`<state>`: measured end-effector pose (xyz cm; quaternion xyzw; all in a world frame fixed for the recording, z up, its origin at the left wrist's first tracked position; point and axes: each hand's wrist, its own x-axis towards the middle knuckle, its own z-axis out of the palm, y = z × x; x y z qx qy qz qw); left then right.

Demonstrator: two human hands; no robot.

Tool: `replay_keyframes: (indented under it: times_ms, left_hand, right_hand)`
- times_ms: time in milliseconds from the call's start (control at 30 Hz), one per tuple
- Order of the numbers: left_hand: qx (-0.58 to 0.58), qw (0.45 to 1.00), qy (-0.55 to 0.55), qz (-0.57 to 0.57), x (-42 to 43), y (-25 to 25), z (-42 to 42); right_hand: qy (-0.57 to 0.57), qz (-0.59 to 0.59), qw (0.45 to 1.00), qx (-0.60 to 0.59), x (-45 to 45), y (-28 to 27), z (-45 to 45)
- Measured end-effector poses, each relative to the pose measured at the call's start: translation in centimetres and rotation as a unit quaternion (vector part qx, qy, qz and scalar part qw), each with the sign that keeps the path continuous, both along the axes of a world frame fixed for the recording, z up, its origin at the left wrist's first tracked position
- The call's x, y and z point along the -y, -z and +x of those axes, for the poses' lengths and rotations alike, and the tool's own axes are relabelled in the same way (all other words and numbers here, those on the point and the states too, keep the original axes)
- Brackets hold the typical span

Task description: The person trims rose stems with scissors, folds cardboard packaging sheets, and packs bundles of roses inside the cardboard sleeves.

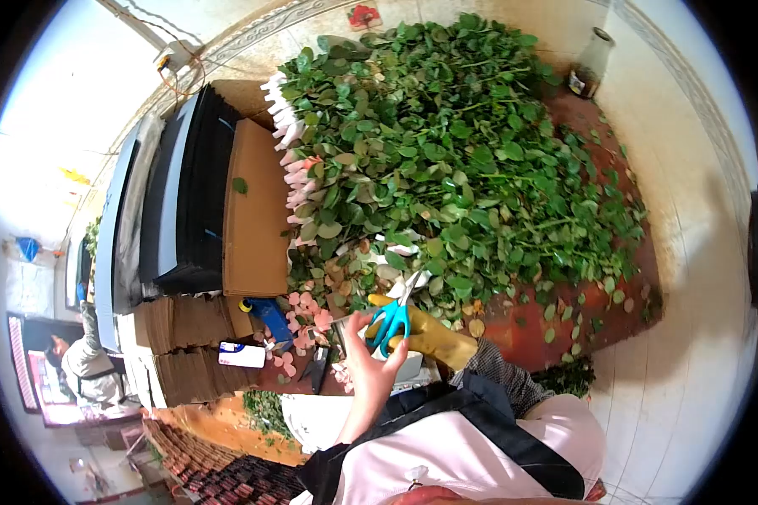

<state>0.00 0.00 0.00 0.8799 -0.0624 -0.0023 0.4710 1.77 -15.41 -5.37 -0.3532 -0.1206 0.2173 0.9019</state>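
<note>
Teal-handled scissors (pixel 390 326) point their blades up and away from me, toward the pile of leafy stems (pixel 455 151). My bare left hand (pixel 369 360) has its thumb and fingers around the scissors' handles. Just behind the scissors is my right hand (pixel 436 335) in a yellow glove. One gloved finger shows left of the blades; the others are hidden, so its grip is unclear. White-wrapped flower heads (pixel 288 130) line the pile's left side. Loose pink petals (pixel 307 316) and a black-handled tool (pixel 315 370) lie left of my hands.
A cardboard sheet (pixel 257 210) and black boards (pixel 189 185) stand at the left. Below them are stacked cardboard (pixel 192 353), a phone (pixel 242 354) and a blue tape dispenser (pixel 269 322). A glass bottle (pixel 591 63) stands in the back right corner. Another person (pixel 93 370) is far left.
</note>
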Motion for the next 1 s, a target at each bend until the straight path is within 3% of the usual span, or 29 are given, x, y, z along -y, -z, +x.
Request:
replay_keyframes:
  times_ms: [33, 67, 100, 167, 200, 233, 300, 367, 500, 600, 833, 1000]
  left_hand:
    - [0.052, 0.995, 0.003, 0.087, -0.5, -0.7, -0.6]
    - [0.062, 0.994, -0.021, 0.086, -1.0, -1.3, -1.3]
    - [0.036, 0.995, -0.029, 0.084, 2.9, 0.4, 1.5]
    - [0.026, 0.994, -0.039, -0.102, 3.0, 0.8, 2.4]
    - [-0.01, 0.996, -0.032, -0.08, 2.1, 1.2, 2.4]
    - [0.029, 0.998, -0.024, -0.056, 1.0, 2.7, 2.4]
    - [0.02, 0.991, -0.065, 0.117, -0.7, 4.1, 0.5]
    - [0.065, 0.97, -0.033, 0.232, -2.2, 5.3, -1.0]
    - [0.028, 0.968, -0.053, 0.245, -3.4, 8.6, -4.1]
    - [-0.001, 0.963, -0.091, 0.252, -2.5, 8.4, -3.3]
    - [-0.051, 0.956, -0.112, 0.268, -2.5, 8.4, -3.3]
    - [-0.01, 0.956, -0.087, 0.281, -2.3, 8.1, -2.8]
  right_hand:
    - [-0.02, 0.011, 1.0, -0.006, -0.5, -0.7, -0.1]
    - [-0.003, 0.009, 1.0, -0.005, -1.9, -1.1, -0.4]
    - [-0.007, -0.023, 1.0, -0.015, 2.5, -1.4, 3.0]
    - [-0.006, -0.054, 0.998, 0.043, 3.1, -2.1, 5.9]
    - [0.01, -0.075, 0.996, 0.043, 3.6, -0.8, 8.7]
    - [0.079, -0.074, 0.99, 0.092, 5.3, -1.4, 11.5]
    - [0.091, 0.083, 0.991, 0.054, 7.9, -1.1, 18.3]
    - [0.068, 0.245, 0.967, 0.013, 9.9, -0.1, 25.6]
    - [0.053, 0.373, 0.925, -0.045, 11.0, 2.5, 36.5]
    - [0.057, 0.409, 0.905, -0.105, 10.9, 4.2, 40.4]
    - [0.21, 0.235, 0.945, -0.088, 9.8, 7.8, 41.0]
    - [0.186, 0.226, 0.948, -0.125, 10.4, 7.5, 40.6]
